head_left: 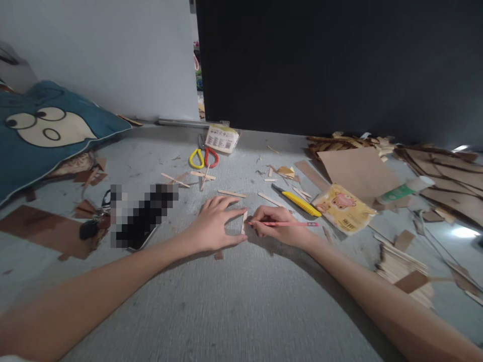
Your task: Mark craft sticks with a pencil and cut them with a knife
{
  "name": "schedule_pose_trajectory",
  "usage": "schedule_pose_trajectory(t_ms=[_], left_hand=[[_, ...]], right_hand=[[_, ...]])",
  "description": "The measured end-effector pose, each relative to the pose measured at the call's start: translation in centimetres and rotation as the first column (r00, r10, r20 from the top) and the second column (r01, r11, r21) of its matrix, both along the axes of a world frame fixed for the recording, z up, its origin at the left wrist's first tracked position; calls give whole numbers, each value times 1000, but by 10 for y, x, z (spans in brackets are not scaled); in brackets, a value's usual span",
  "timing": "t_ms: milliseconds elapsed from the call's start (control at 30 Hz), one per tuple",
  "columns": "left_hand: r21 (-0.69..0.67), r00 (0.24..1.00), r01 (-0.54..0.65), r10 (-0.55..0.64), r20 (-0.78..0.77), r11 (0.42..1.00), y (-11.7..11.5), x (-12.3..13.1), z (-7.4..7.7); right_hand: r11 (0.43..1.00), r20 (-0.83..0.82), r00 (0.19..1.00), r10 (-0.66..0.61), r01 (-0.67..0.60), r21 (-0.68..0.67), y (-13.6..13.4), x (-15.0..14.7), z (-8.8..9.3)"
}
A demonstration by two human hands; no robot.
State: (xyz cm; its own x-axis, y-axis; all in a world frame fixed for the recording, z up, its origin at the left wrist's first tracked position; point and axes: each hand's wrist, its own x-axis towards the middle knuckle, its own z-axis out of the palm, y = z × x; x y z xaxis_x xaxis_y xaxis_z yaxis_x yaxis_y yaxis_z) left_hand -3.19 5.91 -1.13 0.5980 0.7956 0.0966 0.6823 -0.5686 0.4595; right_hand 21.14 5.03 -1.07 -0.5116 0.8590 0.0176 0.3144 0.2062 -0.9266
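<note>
On the grey surface, my left hand (213, 225) steadies a short wooden craft stick (244, 221) between thumb and forefinger, one at each end. My right hand (277, 226) grips a red pencil (298, 224), its tip at the right edge of that stick. Just beyond my hands lie another craft stick (232, 193) and a slanted one (269, 199). A yellow utility knife (300, 201) rests to the right of them. Farther off, crossed sticks (204, 176) lie below scissors (210, 158) with one yellow and one red handle.
A phone (145, 218) and keys (90, 226) are at left, near a blue cushion (56, 136). On the right are a yellow packet (345, 208), a glue stick (405, 190), cardboard (358, 168) and a stack of sticks (403, 271). A small pack (222, 139) stands at the back.
</note>
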Motion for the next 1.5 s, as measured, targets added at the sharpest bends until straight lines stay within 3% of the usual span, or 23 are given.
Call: schedule_pose_trajectory(t_ms=[1500], left_hand=[[0, 1000, -3, 3, 25, 1000, -1, 1, 2]], right_hand=[[1000, 5, 1000, -10, 10, -11, 2, 0, -4]])
